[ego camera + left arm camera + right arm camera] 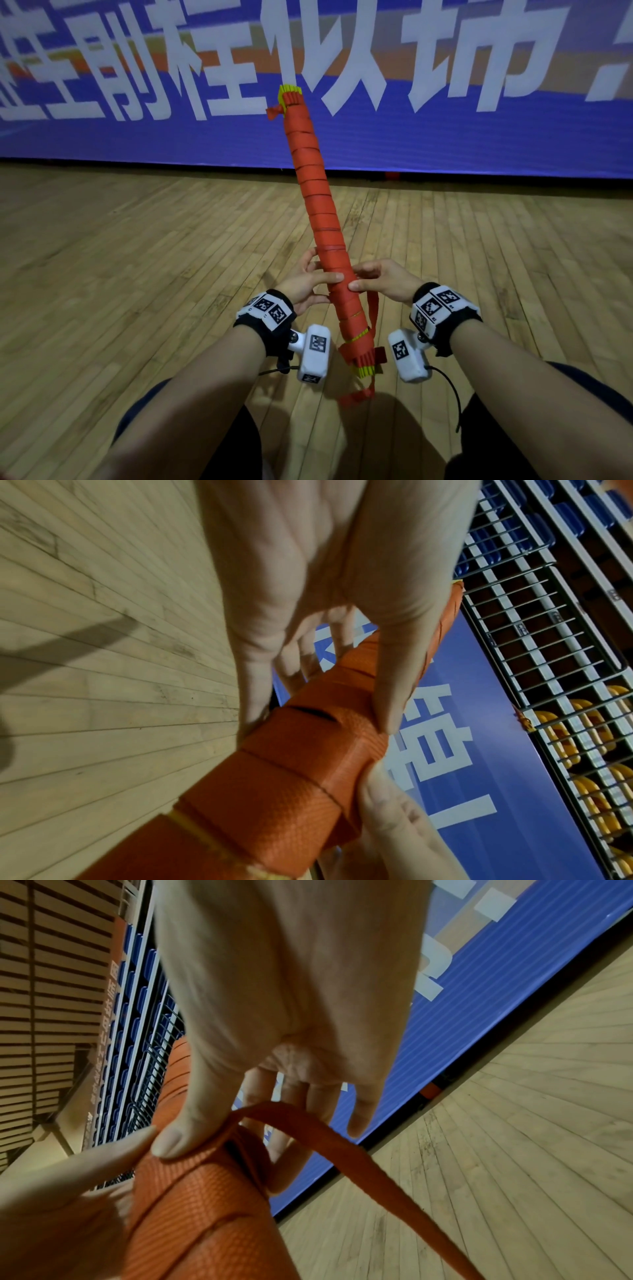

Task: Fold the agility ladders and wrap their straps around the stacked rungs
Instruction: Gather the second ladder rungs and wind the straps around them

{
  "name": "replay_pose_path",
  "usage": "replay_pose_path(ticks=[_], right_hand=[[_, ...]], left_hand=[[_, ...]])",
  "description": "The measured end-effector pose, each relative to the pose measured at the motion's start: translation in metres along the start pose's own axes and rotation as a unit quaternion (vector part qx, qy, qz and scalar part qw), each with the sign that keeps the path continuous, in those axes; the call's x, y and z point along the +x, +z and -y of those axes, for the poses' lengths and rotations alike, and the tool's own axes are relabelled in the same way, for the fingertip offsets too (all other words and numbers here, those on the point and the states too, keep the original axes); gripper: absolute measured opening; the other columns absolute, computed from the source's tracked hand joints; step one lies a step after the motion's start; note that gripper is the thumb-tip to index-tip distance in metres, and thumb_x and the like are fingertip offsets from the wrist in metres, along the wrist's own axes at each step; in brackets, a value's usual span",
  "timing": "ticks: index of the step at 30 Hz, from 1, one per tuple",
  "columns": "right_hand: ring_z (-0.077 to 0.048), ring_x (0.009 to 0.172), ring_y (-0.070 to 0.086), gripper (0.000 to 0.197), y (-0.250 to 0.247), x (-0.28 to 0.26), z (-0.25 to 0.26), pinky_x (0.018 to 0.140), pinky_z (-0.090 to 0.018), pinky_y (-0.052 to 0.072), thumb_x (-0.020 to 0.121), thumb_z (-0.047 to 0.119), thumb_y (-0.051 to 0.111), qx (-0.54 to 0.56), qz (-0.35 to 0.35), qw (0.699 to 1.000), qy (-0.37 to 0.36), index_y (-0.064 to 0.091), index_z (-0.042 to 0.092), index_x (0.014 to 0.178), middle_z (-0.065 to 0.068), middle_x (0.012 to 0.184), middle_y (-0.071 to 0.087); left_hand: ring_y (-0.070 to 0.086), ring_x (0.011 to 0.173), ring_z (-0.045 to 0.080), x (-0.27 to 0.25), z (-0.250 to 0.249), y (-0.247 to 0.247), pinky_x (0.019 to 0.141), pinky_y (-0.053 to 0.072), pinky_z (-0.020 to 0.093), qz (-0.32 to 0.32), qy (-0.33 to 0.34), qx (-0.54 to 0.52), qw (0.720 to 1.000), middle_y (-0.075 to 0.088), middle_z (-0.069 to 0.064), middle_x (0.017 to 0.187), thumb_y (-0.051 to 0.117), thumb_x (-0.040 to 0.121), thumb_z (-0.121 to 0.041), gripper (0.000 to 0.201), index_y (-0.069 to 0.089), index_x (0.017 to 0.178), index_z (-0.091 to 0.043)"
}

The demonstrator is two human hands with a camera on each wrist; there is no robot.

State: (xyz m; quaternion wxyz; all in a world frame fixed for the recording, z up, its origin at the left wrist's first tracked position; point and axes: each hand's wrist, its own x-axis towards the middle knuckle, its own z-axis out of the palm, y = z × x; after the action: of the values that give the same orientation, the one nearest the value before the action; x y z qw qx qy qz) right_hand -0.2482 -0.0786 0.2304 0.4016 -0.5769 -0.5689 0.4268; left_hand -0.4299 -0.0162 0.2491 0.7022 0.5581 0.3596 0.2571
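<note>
Ladder bundle (318, 219) sits centre frame in the head view, tilted, far end toward the upper middle against the blue banner (479, 137), near end low between our wrists. Red strap winds cover nearly its whole length; yellow rung ends (289, 92) show at the top tip and again at the bottom.

Left hand (301, 284) grips the bundle from the left, thumb laid across the front, fingers curled behind. Right hand (380, 279) clamps it from the right, thumb (185, 1134) pressing the last wind down. In the right wrist view the loose strap tail (359, 1156) comes out from under that thumb and runs off to the lower right; in the head view it hangs down the bundle's right side and trails out below the near end.

Risks, as we judge them: if the thumb lifts before the tail is tucked, the nearest winds could slacken and slide. One wind in the left wrist view already gapes a little (308, 712). The long top-heavy end could swing and twist the stack in our grip. The trailing tail may snag on the wrist cameras (313, 353) just beside it.

Room: wooden floor (102, 274) lies open left and right; the banner's base is well beyond the hands.
</note>
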Motion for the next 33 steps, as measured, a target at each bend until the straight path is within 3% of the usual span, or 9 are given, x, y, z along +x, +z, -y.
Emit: replay_pose_path(ticks=[3, 8, 13, 17, 21, 25, 29, 33], right_hand=[[-0.012, 0.091, 0.064, 0.041, 0.001, 0.000, -0.002, 0.079, -0.012, 0.050, 0.083, 0.004, 0.067, -0.008, -0.001, 1.000, 0.002, 0.059, 0.000, 0.123, -0.015, 0.114, 0.065], [-0.018, 0.097, 0.064, 0.042, 0.001, 0.001, -0.003, 0.086, -0.017, 0.051, 0.083, 0.007, 0.068, -0.011, -0.005, 1.000, 0.009, 0.059, 0.003, 0.124, -0.018, 0.115, 0.066], [-0.017, 0.093, 0.066, 0.037, 0.003, 0.003, -0.002, 0.099, -0.033, 0.047, 0.082, 0.016, 0.071, -0.011, -0.019, 1.000, 0.013, 0.065, 0.009, 0.118, -0.013, 0.107, 0.070], [-0.018, 0.089, 0.067, 0.031, 0.005, 0.003, -0.001, 0.096, -0.032, 0.048, 0.082, 0.020, 0.072, -0.007, -0.034, 0.999, 0.013, 0.068, 0.010, 0.111, -0.012, 0.101, 0.072], [-0.014, 0.085, 0.066, 0.033, 0.004, 0.002, -0.001, 0.086, -0.020, 0.050, 0.081, 0.017, 0.072, 0.004, -0.039, 0.999, 0.026, 0.066, 0.009, 0.112, -0.010, 0.099, 0.070], [-0.015, 0.092, 0.065, 0.040, 0.003, 0.005, -0.002, 0.096, -0.030, 0.047, 0.080, 0.023, 0.074, -0.007, -0.025, 0.998, 0.051, 0.065, 0.005, 0.113, -0.008, 0.102, 0.071], [-0.015, 0.088, 0.061, 0.025, 0.007, 0.005, 0.000, 0.094, -0.036, 0.047, 0.078, 0.022, 0.075, -0.016, -0.026, 0.998, 0.047, 0.064, 0.013, 0.099, -0.002, 0.090, 0.066], [-0.018, 0.085, 0.057, 0.018, 0.014, 0.005, 0.002, 0.084, -0.035, 0.046, 0.077, 0.027, 0.077, -0.046, -0.040, 0.997, 0.038, 0.062, 0.021, 0.085, -0.008, 0.089, 0.063]], left_hand=[[0.054, 0.119, 0.021, 0.000, 0.001, -0.001, 0.081, 0.056, 0.051, 0.007, -0.016, 0.000, 1.000, 0.050, 0.006, 0.137, 0.068, 0.080, 0.005, 0.076, 0.035, 0.142, -0.021], [0.056, 0.115, 0.018, 0.001, 0.002, 0.000, 0.077, 0.058, 0.048, -0.005, -0.022, -0.004, 1.000, 0.051, 0.001, 0.135, 0.069, 0.079, 0.005, 0.077, 0.036, 0.143, -0.021], [0.058, 0.103, 0.012, 0.002, 0.002, 0.006, 0.083, 0.056, 0.045, -0.058, 0.002, 0.010, 0.998, 0.058, -0.010, 0.112, 0.074, 0.079, -0.004, 0.075, 0.035, 0.141, -0.019], [0.060, 0.094, 0.006, 0.004, 0.003, 0.007, 0.077, 0.057, 0.036, -0.069, 0.009, 0.021, 0.997, 0.059, -0.009, 0.109, 0.074, 0.080, -0.008, 0.074, 0.034, 0.142, -0.017], [0.061, 0.100, 0.011, 0.004, 0.004, 0.007, 0.077, 0.056, 0.037, -0.059, 0.006, 0.018, 0.998, 0.060, -0.004, 0.116, 0.073, 0.081, -0.007, 0.070, 0.036, 0.140, -0.019], [0.061, 0.102, 0.011, 0.004, 0.002, 0.005, 0.074, 0.053, 0.035, -0.027, 0.009, 0.009, 1.000, 0.064, -0.005, 0.116, 0.068, 0.083, -0.001, 0.068, 0.036, 0.138, -0.025], [0.060, 0.104, 0.014, 0.003, 0.000, 0.007, 0.073, 0.052, 0.036, -0.029, 0.020, 0.027, 0.999, 0.064, -0.001, 0.117, 0.070, 0.081, -0.001, 0.065, 0.038, 0.132, -0.026], [0.064, 0.088, 0.010, 0.004, 0.001, 0.011, 0.063, 0.054, 0.032, -0.063, 0.040, 0.056, 0.996, 0.063, 0.000, 0.112, 0.077, 0.076, -0.008, 0.063, 0.040, 0.125, -0.025]])
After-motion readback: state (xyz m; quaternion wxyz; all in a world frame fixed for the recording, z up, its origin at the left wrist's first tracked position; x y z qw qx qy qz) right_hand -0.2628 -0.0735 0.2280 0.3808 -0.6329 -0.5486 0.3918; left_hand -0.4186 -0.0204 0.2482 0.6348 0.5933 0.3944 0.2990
